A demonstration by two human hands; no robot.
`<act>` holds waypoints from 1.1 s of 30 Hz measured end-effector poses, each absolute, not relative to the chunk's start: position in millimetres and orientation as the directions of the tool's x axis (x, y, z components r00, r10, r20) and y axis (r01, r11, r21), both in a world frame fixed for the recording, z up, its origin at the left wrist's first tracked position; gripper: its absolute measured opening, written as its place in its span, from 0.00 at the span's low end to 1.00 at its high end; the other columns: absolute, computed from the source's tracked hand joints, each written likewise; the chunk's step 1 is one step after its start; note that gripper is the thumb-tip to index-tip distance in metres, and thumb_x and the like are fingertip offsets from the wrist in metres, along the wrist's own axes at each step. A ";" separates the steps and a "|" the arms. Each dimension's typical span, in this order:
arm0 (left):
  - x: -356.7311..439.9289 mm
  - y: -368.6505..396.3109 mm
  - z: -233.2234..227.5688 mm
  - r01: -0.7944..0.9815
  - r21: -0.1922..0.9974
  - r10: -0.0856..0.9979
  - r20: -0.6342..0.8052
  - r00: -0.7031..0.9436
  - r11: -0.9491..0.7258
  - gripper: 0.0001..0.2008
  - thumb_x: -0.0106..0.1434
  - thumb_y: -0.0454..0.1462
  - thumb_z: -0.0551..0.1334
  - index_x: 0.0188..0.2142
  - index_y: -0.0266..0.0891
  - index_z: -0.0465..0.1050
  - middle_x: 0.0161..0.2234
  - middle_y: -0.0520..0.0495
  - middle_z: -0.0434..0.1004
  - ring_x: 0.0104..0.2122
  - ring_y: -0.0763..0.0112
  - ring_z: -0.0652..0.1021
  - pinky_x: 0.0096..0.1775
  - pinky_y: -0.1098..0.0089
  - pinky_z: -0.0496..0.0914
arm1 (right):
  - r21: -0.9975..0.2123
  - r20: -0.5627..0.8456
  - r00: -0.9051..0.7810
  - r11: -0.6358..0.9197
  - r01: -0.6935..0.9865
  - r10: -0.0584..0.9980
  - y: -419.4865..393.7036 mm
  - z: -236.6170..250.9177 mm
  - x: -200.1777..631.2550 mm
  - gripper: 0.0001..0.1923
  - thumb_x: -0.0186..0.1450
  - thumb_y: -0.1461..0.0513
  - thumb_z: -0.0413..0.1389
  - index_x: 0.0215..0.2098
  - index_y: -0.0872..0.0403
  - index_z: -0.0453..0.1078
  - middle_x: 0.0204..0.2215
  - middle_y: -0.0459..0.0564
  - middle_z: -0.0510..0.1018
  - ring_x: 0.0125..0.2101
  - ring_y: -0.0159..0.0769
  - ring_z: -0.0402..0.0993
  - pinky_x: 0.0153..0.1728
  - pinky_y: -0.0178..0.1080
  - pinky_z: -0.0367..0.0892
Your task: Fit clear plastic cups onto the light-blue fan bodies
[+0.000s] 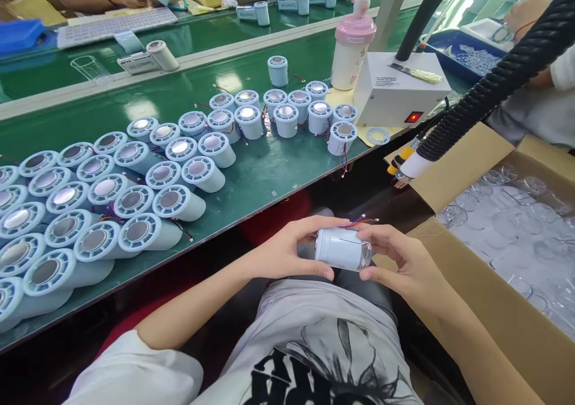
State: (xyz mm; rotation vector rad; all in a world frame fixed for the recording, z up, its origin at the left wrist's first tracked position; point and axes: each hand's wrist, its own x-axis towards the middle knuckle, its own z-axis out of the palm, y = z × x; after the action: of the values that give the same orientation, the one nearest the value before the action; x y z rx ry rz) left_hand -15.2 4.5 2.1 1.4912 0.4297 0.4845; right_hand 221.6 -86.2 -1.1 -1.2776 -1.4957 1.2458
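Above my lap I hold a light blue cylindrical housing (pixel 338 248) sideways between both hands. My left hand (pixel 291 246) is closed around its left end, thumb below and fingers above. At the other end, my right hand (pixel 395 255) pinches a clear plastic cup (pixel 365 255) that sits around the housing's right end. Thin red and blue wires with small white plugs stick up behind the housing. On the green bench ahead, several similar blue housings (pixel 166 174) stand or lean in rows, most with round silvery discs on top.
A cardboard box (pixel 476 273) of clear plastic cups (pixel 516 231) stands at my right. Above it hangs a black ribbed hose (pixel 489 87). A white box with a lit red switch (pixel 381 93) and a pink-lidded cup (pixel 353 51) stand on the bench. Other people work across and at right.
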 end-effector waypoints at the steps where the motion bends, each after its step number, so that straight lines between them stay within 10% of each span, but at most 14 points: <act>1: -15.8 4.2 2.0 -0.038 0.999 0.557 0.028 0.830 0.006 0.36 0.54 0.38 0.74 0.61 0.45 0.68 0.60 0.39 0.71 0.57 0.55 0.74 0.55 0.60 0.71 | -0.983 -0.029 -0.182 0.006 0.186 0.983 -86.0 -0.1 221.1 0.21 0.61 0.57 0.67 0.51 0.48 0.71 0.53 0.52 0.76 0.50 0.46 0.77 0.51 0.45 0.75; 33: -19.6 7.6 5.4 -0.099 0.944 0.487 0.250 0.837 -0.314 0.37 0.53 0.37 0.75 0.62 0.49 0.67 0.63 0.40 0.68 0.62 0.52 0.70 0.62 0.54 0.64 | -0.738 -0.523 -0.301 -0.601 -0.308 0.797 -77.7 1.9 196.9 0.32 0.57 0.34 0.57 0.33 0.53 0.63 0.18 0.46 0.78 0.16 0.32 0.75 0.16 0.28 0.70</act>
State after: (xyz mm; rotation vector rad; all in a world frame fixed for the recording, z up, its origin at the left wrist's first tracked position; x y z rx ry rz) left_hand -19.6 7.6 5.4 1.8038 0.2957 0.6004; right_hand 196.9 -77.7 1.9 -1.2036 -0.6743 1.9644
